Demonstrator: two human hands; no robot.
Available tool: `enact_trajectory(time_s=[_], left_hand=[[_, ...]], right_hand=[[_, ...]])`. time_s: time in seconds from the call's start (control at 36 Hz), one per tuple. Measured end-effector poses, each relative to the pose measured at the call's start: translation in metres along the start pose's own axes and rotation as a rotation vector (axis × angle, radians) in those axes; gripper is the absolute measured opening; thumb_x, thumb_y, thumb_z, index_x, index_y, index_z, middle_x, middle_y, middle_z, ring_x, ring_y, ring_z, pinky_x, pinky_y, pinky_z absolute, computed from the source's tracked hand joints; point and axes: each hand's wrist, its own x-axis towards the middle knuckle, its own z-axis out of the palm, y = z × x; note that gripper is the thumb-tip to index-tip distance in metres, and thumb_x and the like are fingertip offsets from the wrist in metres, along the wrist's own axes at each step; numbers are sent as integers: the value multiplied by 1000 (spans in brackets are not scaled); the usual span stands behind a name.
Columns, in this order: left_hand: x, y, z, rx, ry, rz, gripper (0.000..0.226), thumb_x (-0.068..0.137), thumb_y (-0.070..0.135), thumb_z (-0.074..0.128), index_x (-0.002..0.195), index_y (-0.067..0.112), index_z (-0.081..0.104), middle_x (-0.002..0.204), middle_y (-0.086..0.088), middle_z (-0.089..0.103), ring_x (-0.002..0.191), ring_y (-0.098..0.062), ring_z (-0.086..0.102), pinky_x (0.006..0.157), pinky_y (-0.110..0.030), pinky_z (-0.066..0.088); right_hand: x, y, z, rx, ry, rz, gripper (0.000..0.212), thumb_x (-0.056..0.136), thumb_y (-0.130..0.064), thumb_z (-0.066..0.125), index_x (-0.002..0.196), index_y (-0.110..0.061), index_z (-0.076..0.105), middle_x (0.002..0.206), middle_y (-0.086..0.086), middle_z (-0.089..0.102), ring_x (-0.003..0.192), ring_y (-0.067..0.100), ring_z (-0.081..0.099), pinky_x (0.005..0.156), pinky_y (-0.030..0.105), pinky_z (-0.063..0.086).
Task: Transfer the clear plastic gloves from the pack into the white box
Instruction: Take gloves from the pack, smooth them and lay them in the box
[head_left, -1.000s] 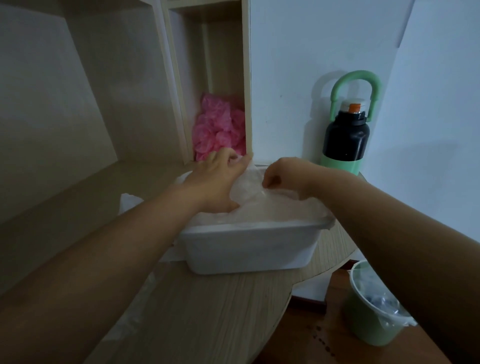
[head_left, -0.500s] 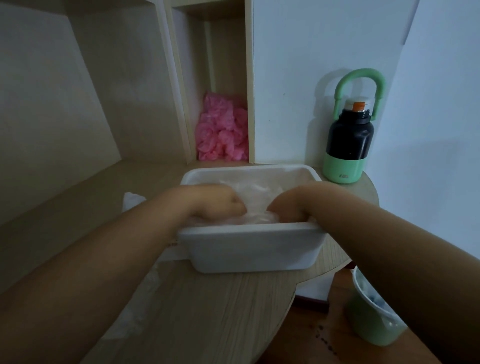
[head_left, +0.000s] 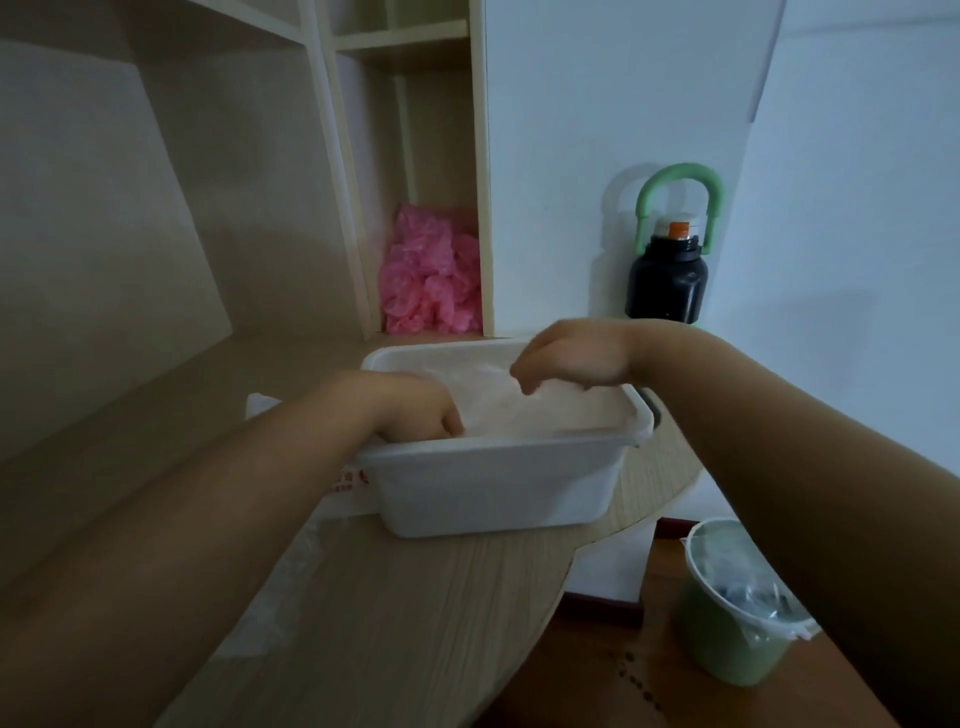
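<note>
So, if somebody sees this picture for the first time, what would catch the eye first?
Most likely the white box at the centre, on the table, full of clear gloves, with the left hand dipping its fingers into them and the right hand above the far side. Next comes the bright pink bundle in the narrow shelf behind, then the black bottle with a green handle to its right.

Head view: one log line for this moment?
step: transfer | left hand: fingers down in clear gloves, grip hidden | right hand: loosely curled over white box | pack: left of box, partly under arm
</note>
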Motion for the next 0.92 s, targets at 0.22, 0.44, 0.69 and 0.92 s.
enact_trajectory(time_s=[0.22,0.44,0.69,0.92], left_hand=[[-22,-8,0,-307,312,1,30,89,32,53,115,26,68,114,17,58,118,-12,53,104,-27,37],[-43,-19,22,-483,511,14,28,93,50,47,87,23,52,95,-3,54,88,-19,54,89,-44,49],[-64,-37,44,-604,957,13,36,98,35,47,101,8,70,106,-7,65,93,-20,60,76,-28,46],[-83,-35,48,-637,987,65,32,97,38,48,119,23,66,120,5,60,110,-11,55,95,-30,43]], right_hand=[[-14,-9,14,-123,459,-168,32,92,-38,55,107,-15,70,110,1,67,102,18,61,93,31,46],[-25,-11,48,-152,175,79,49,102,-34,23,124,-4,55,134,15,50,119,28,46,98,33,32],[-21,-3,51,-260,469,39,40,96,-32,35,67,-12,53,71,6,55,74,25,55,66,31,42],[-36,-28,46,-243,856,-106,36,96,-35,38,88,-12,64,87,5,68,77,25,60,80,34,46]])
